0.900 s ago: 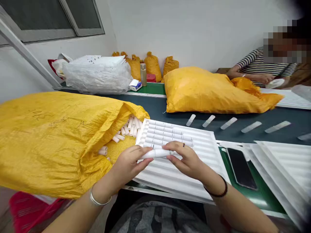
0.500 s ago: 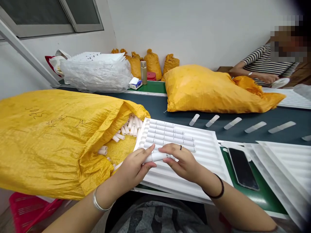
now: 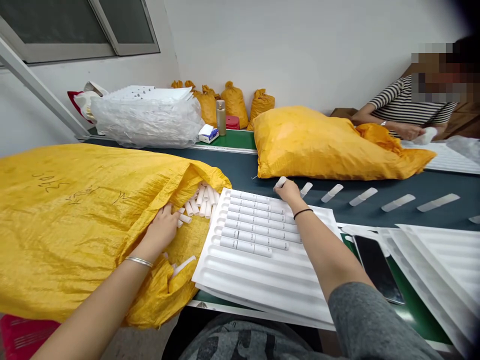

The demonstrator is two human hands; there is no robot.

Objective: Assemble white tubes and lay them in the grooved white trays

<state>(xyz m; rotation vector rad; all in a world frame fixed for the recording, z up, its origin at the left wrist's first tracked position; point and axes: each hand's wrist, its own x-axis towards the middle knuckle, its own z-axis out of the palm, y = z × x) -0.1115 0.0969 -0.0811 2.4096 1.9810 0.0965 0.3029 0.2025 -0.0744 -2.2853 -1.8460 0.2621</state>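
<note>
My left hand [image 3: 163, 230] is at the mouth of a big yellow woven sack [image 3: 90, 200], its fingers curled over short white tubes [image 3: 181, 220]; one tube appears to be in its grip, though the fingertips are partly hidden. Over the dark belt, my right hand [image 3: 290, 192] pinches a short translucent tube [image 3: 280, 182]. Between my arms lies a white grooved tray [image 3: 240, 272]. Several printed white tubes [image 3: 245, 246] rest side by side in its upper grooves; my right forearm covers part of the tray.
More translucent tubes [image 3: 363, 196] lie in a row along the dark belt [image 3: 240, 165]. A second yellow sack [image 3: 322, 145] sits across it. Right of the tray are a phone [image 3: 377, 267] and stacked white trays [image 3: 442, 260]. A co-worker in a striped shirt [image 3: 408, 102] sits at far right.
Both hands were together on a white tube over the tray. They have parted: my left hand moved to the sack, my right to the belt, taking hold of a translucent tube. Another printed tube lies in the tray.
</note>
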